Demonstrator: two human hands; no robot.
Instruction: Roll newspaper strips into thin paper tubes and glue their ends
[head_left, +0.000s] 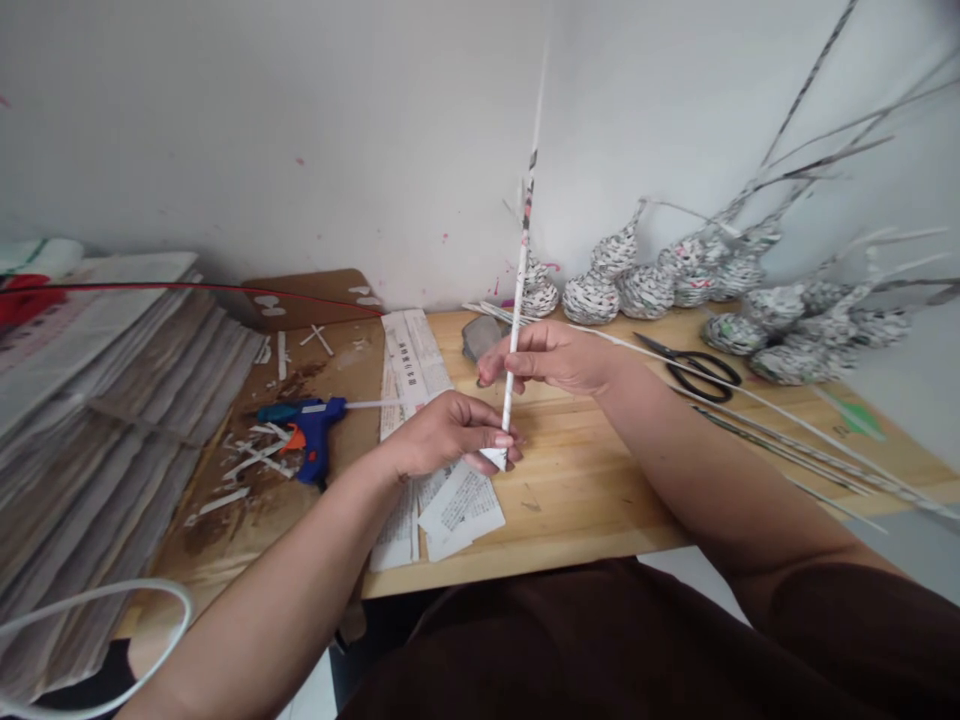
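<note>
A thin rolled newspaper tube (523, 250) stands nearly upright between my hands, its top fading against the wall. My left hand (457, 435) pinches the lower end, where a small flap of paper sticks out. Just above it, my right hand (551, 360) has its thumb and fingers closed around the tube. Beneath my left hand lie cut newspaper strips (461, 510), overlapping on the wooden table. A grey lump (481, 338) sits behind my right hand, partly hidden by it.
A blue glue gun (319, 440) lies on brown cardboard among paper scraps, left of a strip pile. Stacked newspapers (135, 400) fill the far left. Black scissors (694, 370), loose paper tubes (795, 450) and several woven paper gourds (645, 290) occupy the right and back.
</note>
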